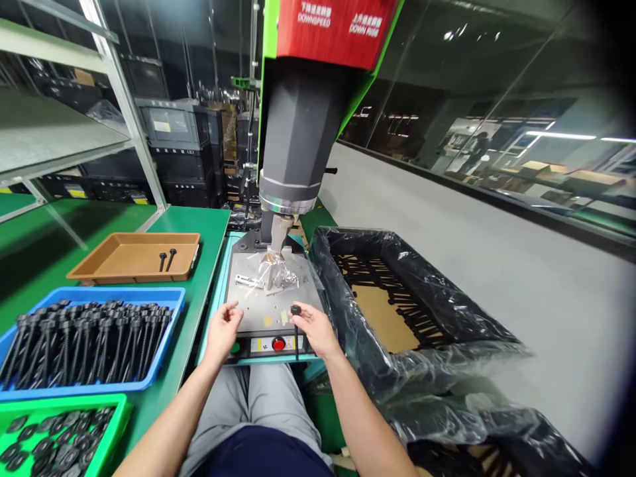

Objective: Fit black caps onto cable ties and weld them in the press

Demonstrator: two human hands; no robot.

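Observation:
My right hand pinches a long black stemmed part just below its round head. The stem hangs upright in front of the press's front panel, right of the red button. My left hand is beside the green button, with loosely curled fingers slightly apart and nothing visible in them. Between and beyond my hands is the grey metal plate of the press. Above it hangs the press's metal tool, with clear plastic film around its lower end.
On the green bench at left are a brown tray with two stemmed parts, a blue tray full of similar parts, and a green tray of small black pieces. At right, a plastic-lined box holds rows of stemmed parts on cardboard.

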